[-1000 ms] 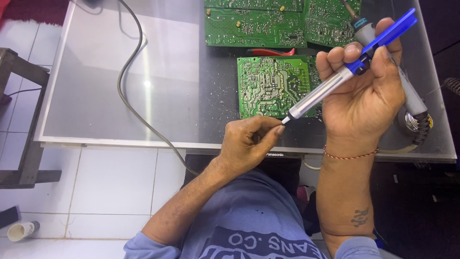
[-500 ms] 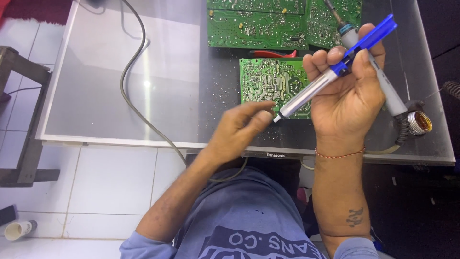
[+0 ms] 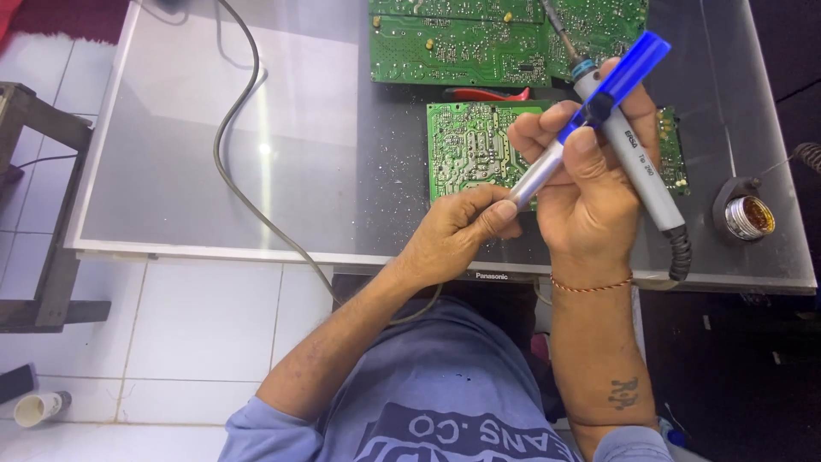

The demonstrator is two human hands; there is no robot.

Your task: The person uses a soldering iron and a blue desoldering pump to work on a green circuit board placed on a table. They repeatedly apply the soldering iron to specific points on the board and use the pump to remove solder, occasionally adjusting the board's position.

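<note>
Both hands sit lower over the glass table (image 3: 214, 154) than before; the right hand (image 3: 590, 184) closes around a blue-and-silver pump tool (image 3: 599, 103) and a grey soldering iron (image 3: 637, 167). Left hand (image 3: 457, 231) pinches the tool's tip, hiding it. Beneath the grip, the green circuit board (image 3: 470, 154) is partly covered.

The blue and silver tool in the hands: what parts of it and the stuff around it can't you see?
Head view:
- Tip of the blue and silver tool: hidden by the left hand fingers.
- Middle green board: partly behind the right hand.
- Grey soldering iron: tip blurs into the top boards, cut by the edge.
</note>
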